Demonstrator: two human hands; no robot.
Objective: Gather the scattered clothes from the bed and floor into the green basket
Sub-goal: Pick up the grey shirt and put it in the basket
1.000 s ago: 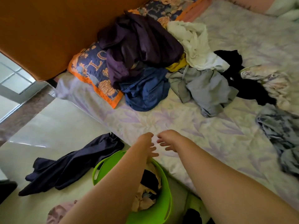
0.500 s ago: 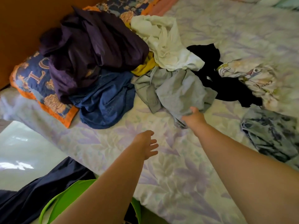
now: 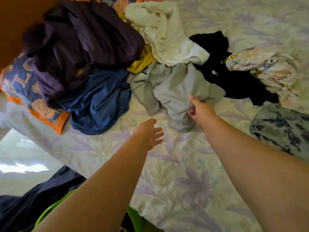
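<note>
Clothes lie heaped on the bed: a purple garment (image 3: 80,47), blue jeans (image 3: 100,104), a white shirt (image 3: 165,34), a yellow piece (image 3: 143,61), a grey garment (image 3: 168,87), a black one (image 3: 234,81), a cartoon-print cloth (image 3: 267,71) and a blue-patterned one (image 3: 284,128). My right hand (image 3: 199,109) is shut on the near edge of the grey garment. My left hand (image 3: 150,133) hovers over the sheet with fingers apart, holding nothing. The green basket (image 3: 51,208) shows only as a rim under my left arm. A dark navy garment (image 3: 33,203) lies on the floor beside it.
A blue and orange floral pillow (image 3: 20,86) sits under the purple heap against the orange headboard (image 3: 16,19). The lilac flowered bedsheet (image 3: 184,181) fills the foreground. Pale glossy floor (image 3: 20,161) shows at the left.
Both hands moved from above the basket out over the bed. My right hand reached the grey garment and closed on its edge, bunching it. My view shifted towards the bed.
</note>
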